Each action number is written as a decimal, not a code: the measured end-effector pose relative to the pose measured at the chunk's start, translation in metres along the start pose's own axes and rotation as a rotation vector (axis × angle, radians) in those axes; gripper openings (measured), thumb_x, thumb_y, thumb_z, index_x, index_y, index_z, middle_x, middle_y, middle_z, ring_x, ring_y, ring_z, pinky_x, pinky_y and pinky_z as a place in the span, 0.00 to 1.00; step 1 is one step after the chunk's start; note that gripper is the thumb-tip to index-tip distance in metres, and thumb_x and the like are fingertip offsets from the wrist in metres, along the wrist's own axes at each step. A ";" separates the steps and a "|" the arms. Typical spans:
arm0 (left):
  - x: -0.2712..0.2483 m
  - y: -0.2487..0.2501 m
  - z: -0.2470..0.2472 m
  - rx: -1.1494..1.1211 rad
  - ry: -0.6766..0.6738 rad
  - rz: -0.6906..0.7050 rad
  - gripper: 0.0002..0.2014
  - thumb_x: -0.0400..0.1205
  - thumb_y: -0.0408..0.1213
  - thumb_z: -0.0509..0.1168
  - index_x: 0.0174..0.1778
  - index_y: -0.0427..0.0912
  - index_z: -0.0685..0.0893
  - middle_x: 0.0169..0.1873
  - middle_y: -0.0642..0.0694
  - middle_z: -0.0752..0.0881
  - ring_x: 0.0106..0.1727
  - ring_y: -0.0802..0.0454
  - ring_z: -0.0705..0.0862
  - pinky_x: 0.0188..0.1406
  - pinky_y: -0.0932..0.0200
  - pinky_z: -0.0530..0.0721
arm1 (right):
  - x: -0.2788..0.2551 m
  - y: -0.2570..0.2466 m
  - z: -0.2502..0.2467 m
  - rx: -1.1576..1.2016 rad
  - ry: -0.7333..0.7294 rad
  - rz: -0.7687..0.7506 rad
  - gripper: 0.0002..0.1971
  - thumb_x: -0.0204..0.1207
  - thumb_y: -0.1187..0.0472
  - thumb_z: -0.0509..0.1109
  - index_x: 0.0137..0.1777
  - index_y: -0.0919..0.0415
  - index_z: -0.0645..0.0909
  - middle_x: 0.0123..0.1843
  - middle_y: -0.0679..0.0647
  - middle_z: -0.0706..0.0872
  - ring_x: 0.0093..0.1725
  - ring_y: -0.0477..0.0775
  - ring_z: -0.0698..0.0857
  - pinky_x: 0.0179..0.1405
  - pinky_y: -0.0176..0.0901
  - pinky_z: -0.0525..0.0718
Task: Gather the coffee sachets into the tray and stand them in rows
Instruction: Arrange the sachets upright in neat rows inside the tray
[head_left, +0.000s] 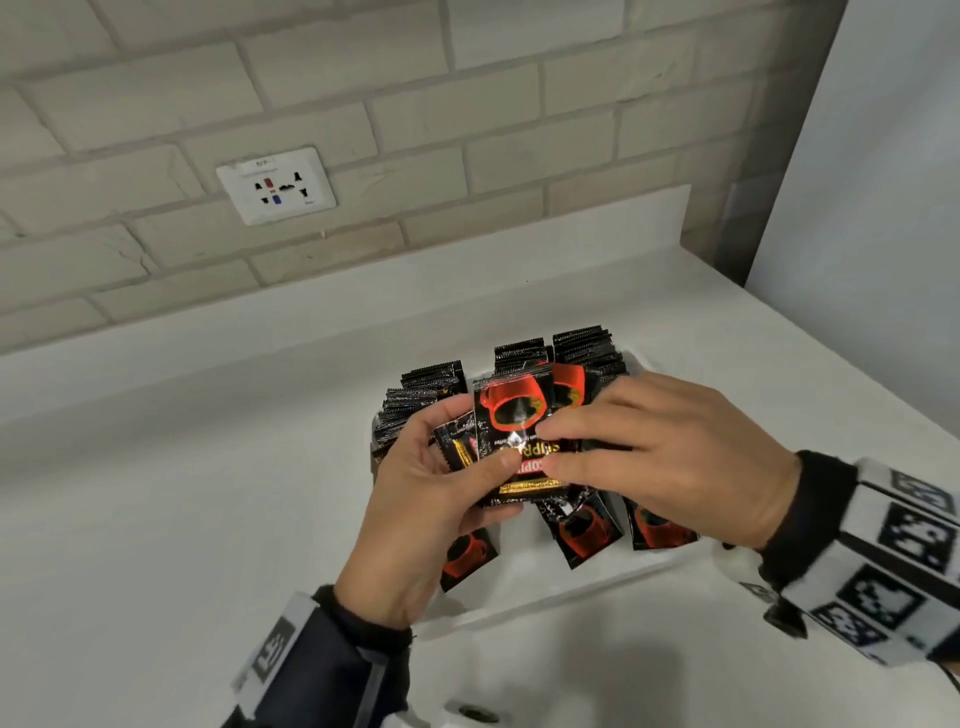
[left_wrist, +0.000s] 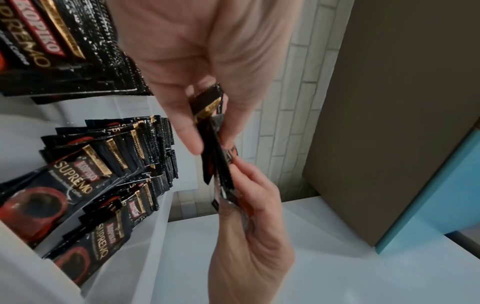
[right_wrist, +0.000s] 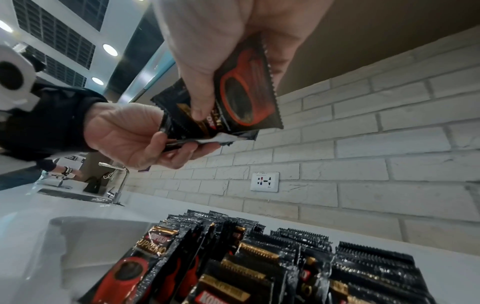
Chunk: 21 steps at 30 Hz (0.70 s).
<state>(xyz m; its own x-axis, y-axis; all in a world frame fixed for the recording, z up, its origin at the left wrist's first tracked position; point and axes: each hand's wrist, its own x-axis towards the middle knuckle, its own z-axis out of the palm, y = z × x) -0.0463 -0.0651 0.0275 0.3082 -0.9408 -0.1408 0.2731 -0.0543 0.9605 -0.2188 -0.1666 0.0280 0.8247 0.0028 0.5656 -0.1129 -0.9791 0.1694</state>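
Black sachets (head_left: 514, 436) pinched in both grips, left hand (head_left: 421, 499) and right hand (head_left: 670, 457), above tray (head_left: 571, 584) rows.

Probably a kitchenette or office pantry: a smooth white countertop (head_left: 208, 493) beneath a pale brick-tiled wall (head_left: 467, 104), a white multi-pin wall socket (head_left: 276, 185), and a steel sink tap (right_wrist: 118, 183).

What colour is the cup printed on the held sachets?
Red, on black sachets; clearest in the head view.
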 end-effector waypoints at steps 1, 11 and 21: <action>0.001 -0.001 0.000 0.001 0.018 0.011 0.28 0.59 0.29 0.72 0.55 0.47 0.78 0.35 0.46 0.91 0.32 0.49 0.89 0.23 0.63 0.85 | 0.000 0.000 0.001 0.007 -0.016 0.012 0.11 0.76 0.64 0.62 0.55 0.55 0.82 0.51 0.55 0.87 0.40 0.52 0.76 0.32 0.42 0.76; 0.014 0.016 -0.033 0.184 0.020 0.015 0.14 0.67 0.21 0.71 0.44 0.41 0.83 0.32 0.48 0.89 0.27 0.56 0.86 0.16 0.69 0.80 | 0.008 0.014 -0.033 0.742 0.059 0.651 0.06 0.64 0.47 0.76 0.38 0.46 0.84 0.34 0.41 0.87 0.32 0.40 0.84 0.34 0.26 0.80; 0.019 0.001 -0.028 0.297 -0.044 -0.082 0.16 0.69 0.20 0.71 0.49 0.39 0.82 0.40 0.42 0.90 0.41 0.45 0.87 0.43 0.49 0.84 | 0.023 0.012 -0.011 1.047 -0.224 0.868 0.03 0.66 0.55 0.74 0.38 0.49 0.83 0.60 0.41 0.80 0.55 0.43 0.84 0.51 0.43 0.87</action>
<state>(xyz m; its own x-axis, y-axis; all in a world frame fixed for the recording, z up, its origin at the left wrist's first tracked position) -0.0147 -0.0738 0.0189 0.2547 -0.9425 -0.2163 0.0155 -0.2196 0.9755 -0.2074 -0.1759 0.0521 0.7869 -0.6168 0.0187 -0.2487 -0.3447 -0.9052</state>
